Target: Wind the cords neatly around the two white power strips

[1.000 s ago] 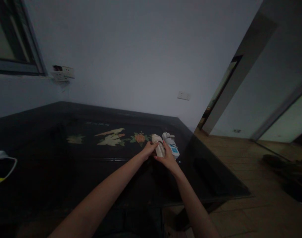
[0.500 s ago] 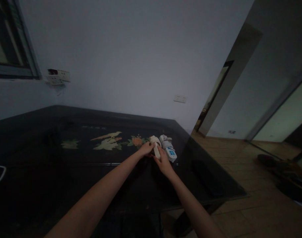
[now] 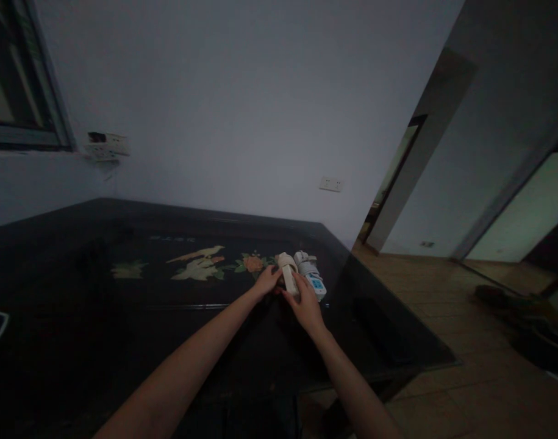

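Note:
A cream power strip (image 3: 289, 281) with its cord wound around it lies on the dark table. My right hand (image 3: 307, 305) is closed around its near end, thumb on the left side and fingers along the right. At its left edge is my left hand (image 3: 266, 281), fingers closed against the side of the strip; the fingertips are partly hidden. Close by on the right lies a second power strip (image 3: 316, 283), white with a blue socket face and a pale cord wrapped around it.
The glossy dark table (image 3: 160, 341) has a painted bird (image 3: 199, 253) and flower (image 3: 253, 263) on its top. A dark oblong object (image 3: 379, 329) lies near the right edge. Wall sockets (image 3: 330, 184) are behind. A white-rimmed thing (image 3: 3, 322) shows at far left.
My view has shifted slightly, so the table sits a little lower and further left. Both hands stay at the cream power strip, with small shifts of the fingers.

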`<state>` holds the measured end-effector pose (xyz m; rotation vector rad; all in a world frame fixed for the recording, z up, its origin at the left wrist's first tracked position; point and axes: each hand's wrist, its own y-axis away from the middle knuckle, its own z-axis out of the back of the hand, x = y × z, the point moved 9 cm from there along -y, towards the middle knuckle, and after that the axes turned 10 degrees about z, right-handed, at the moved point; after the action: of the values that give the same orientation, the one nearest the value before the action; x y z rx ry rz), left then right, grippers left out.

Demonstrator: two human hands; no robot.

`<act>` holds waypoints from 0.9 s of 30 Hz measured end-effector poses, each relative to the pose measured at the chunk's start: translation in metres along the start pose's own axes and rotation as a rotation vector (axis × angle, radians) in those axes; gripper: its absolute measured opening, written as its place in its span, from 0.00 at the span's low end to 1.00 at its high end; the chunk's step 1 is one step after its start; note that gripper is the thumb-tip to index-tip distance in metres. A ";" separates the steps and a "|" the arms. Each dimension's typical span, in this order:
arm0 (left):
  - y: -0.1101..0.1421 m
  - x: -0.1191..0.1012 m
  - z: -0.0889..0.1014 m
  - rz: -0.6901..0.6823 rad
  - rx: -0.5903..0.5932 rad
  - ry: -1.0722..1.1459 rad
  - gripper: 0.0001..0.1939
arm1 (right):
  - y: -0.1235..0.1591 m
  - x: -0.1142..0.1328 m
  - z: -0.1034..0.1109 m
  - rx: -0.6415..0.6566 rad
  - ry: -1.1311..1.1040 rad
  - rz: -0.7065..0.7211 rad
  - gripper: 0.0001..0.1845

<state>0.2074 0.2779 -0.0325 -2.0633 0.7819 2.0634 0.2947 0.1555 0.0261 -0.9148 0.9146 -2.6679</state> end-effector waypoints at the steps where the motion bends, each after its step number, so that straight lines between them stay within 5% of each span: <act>1: 0.001 0.000 0.003 -0.005 -0.022 -0.012 0.22 | 0.000 0.002 0.003 -0.016 -0.002 -0.008 0.30; 7: 0.022 -0.017 0.036 -0.120 -0.161 -0.034 0.15 | -0.005 0.053 0.018 -0.120 -0.085 0.120 0.20; 10: 0.038 -0.029 0.052 -0.203 -0.206 0.010 0.12 | -0.023 0.079 -0.009 -0.070 -0.288 0.180 0.20; 13: 0.054 -0.030 0.060 -0.255 -0.206 0.149 0.18 | -0.047 0.080 -0.055 -0.057 -0.550 0.036 0.27; 18: 0.075 -0.011 0.069 -0.164 -0.130 0.431 0.26 | -0.065 0.088 -0.128 0.099 -0.766 -0.128 0.36; 27: 0.086 -0.019 0.057 -0.081 0.167 0.440 0.24 | -0.061 0.091 -0.134 0.201 -0.816 -0.037 0.42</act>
<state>0.1201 0.2339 0.0051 -2.4332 0.8742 1.4604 0.1432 0.2391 0.0250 -1.7526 0.4227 -2.0178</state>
